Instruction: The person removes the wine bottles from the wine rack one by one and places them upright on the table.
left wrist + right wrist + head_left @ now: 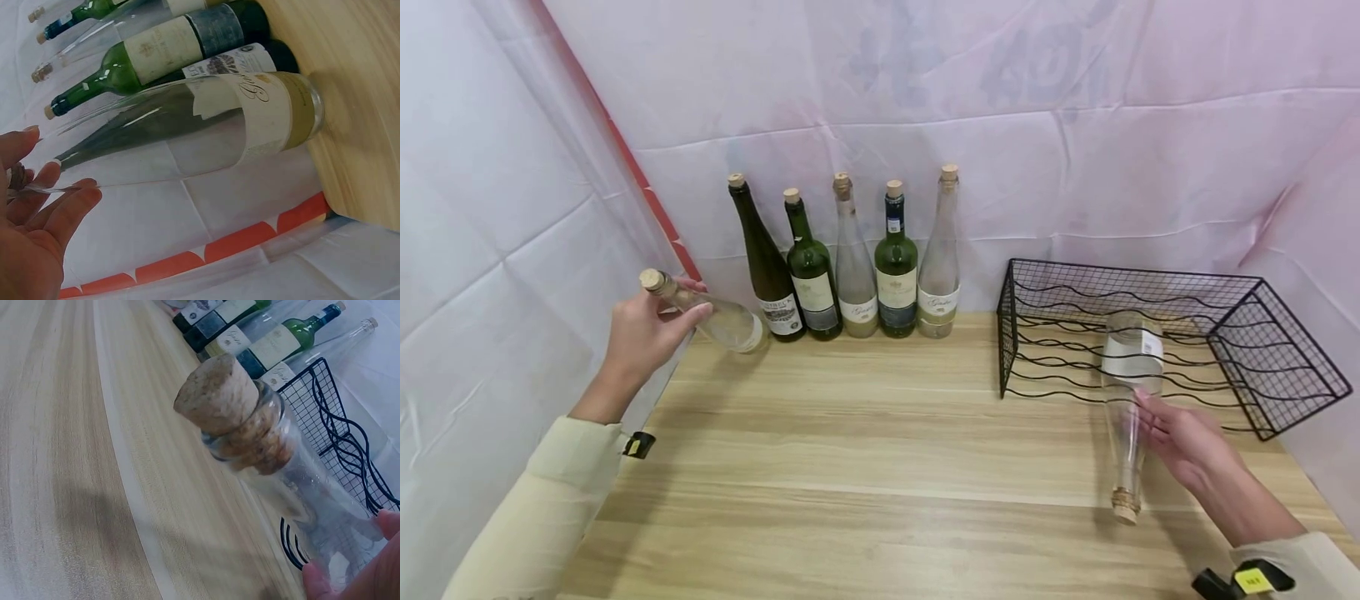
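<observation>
My left hand [643, 329] grips the neck of a clear corked glass bottle [726, 323]. This bottle leans, neck toward me, at the left end of a row; its white and gold label [267, 115] shows in the left wrist view. On the right, my right hand [1187, 446] holds a second clear bottle [1131, 417] by its upper body. That one's base and white label are inside a black wire wine rack [1251, 358], while its neck sticks out over the front toward me. Its cork [219, 394] looms large in the right wrist view.
Along the back cloth stand several corked bottles: a dark one [767, 267], a green one [811, 271], a clear one [853, 275], another green one [896, 267] and another clear one [938, 267]. Everything rests on a wood-grain table [865, 483]. White cloth [482, 217] hangs at the sides.
</observation>
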### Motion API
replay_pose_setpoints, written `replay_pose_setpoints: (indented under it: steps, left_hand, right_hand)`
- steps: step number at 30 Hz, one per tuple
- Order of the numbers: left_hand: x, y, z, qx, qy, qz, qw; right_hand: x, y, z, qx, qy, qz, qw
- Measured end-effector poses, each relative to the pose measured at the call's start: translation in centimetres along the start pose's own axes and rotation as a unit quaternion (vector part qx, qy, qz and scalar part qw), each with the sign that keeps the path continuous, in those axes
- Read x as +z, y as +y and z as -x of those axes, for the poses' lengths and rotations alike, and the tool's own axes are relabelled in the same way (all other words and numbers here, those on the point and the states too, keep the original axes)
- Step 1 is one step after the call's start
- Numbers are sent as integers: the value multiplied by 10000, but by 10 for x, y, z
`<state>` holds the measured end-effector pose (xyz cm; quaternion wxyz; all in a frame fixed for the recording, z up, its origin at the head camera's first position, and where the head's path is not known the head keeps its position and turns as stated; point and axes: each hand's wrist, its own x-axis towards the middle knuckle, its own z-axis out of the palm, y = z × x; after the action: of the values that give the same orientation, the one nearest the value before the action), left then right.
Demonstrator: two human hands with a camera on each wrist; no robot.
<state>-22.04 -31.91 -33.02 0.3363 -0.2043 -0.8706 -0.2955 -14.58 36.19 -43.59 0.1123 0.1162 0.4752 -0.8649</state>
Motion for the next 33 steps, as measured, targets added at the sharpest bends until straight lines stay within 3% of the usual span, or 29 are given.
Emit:
replay_pose_setpoints:
  steps: [5,13,19,23,33]
  left_hand:
    - [3,-5,-4,-82,-102,-82,9999]
    - [9,-13,-9,-521,-308,-63,9981]
    - [12,-18,-16,-816,-459,-28,9956]
    - [13,-22,-20,-921,-537,-31,9943]
    - [16,-25,-41,-1203,-1083,135,9867]
  right_hand:
    - [-4,-1,3,48,-131,-162,9998]
    - [-8,0,5,216,61,-157,9996]
    - [-10,2,6,220,-216,-399,9987]
    - [-11,2,7,180,-167,-429,9988]
    - [-10,4,12,185,23,-691,9974]
